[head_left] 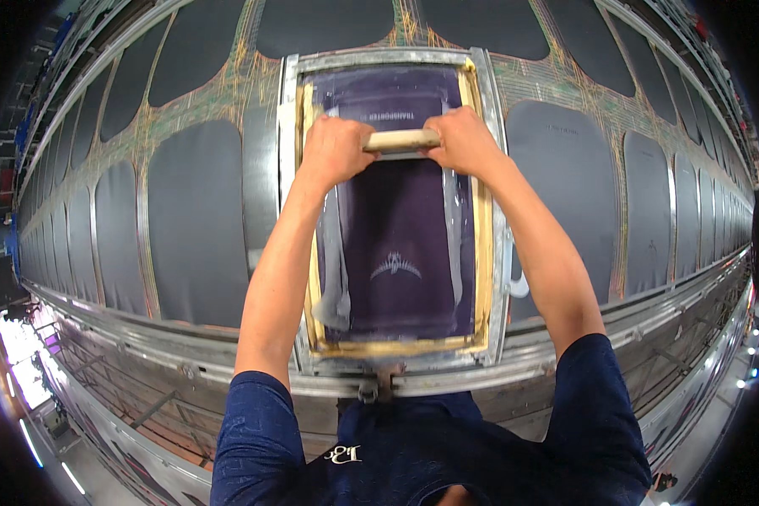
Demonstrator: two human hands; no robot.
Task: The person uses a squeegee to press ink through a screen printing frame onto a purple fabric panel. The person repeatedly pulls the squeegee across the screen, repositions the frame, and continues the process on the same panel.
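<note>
Because both hands are closed around it, the wooden bar [403, 141] shows only its pale middle part, and it lies crosswise over the upper half of the metal frame [379, 59], inside its borders. The left hand [336, 152] grips the end nearer to the frame's left side, and the right hand [466, 145] grips the end nearer to its right side; both are wrapped firmly, with no open gap that I can see. I judge the bar to be stiff and rather light, not fragile, and its rounded shape should sit well in the palms. The two ends seem the right places to hold, because the pressure can then stay even. If wet paste comes on it, it may become slippery.

Below the bar, within the frame, is the dark mesh [388, 219], which looks thin and tight, so I would treat it gently. Whitish streaks [334, 270] lie along its two sides. Yellowish tape [396, 347] lines the frame's inner edge. Outside the frame, dark flat panels [196, 228] lie to its left and right, and a metal rail [481, 382] runs below it.
</note>
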